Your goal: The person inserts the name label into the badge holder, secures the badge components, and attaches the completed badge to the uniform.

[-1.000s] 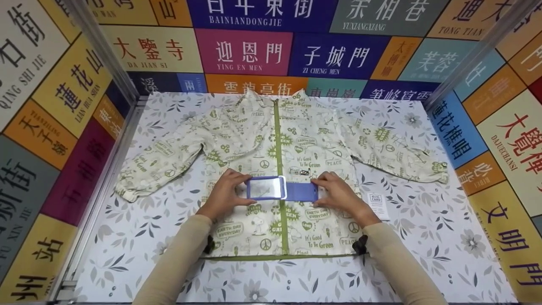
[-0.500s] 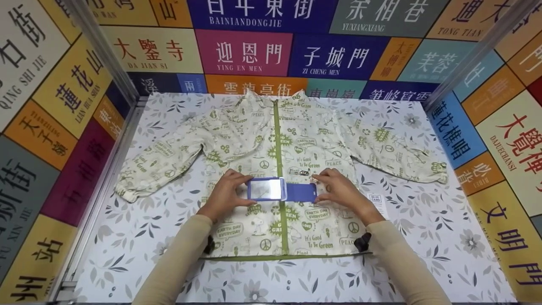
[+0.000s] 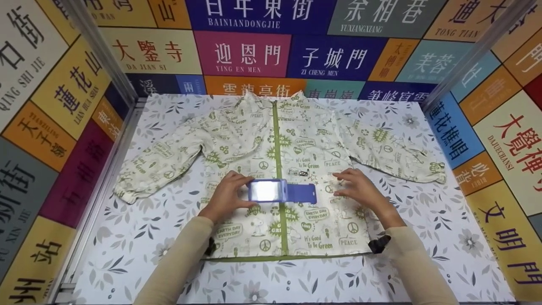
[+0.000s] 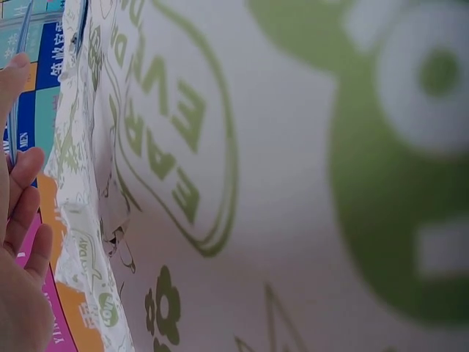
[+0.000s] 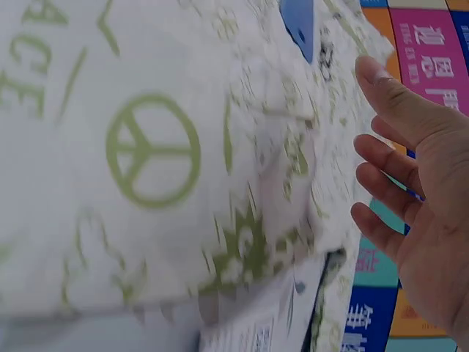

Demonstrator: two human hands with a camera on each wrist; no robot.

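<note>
Over the front of a printed jacket (image 3: 254, 161), my left hand (image 3: 226, 192) pinches the left end of a blue card holder (image 3: 266, 190) between thumb and fingers. The holder has a clear window, and a flat blue piece (image 3: 301, 193) sticks out from its right side. In the left wrist view only the thin edge of the holder shows beside my thumb. My right hand (image 3: 364, 192) is off the holder, fingers spread and slightly bent, holding nothing, above the jacket's right side. A small metal clip (image 3: 303, 173) lies just above the blue piece.
The jacket lies flat with sleeves spread on a leaf-patterned white tabletop (image 3: 144, 237). In the right wrist view a white printed packet (image 5: 256, 323) lies by the jacket's edge. Sign-covered panels (image 3: 245, 53) and metal posts (image 3: 103, 55) enclose the back and sides.
My right hand has let go of the holder's right end and moved away to the right. The left hand keeps its grip in nearly the same place.
</note>
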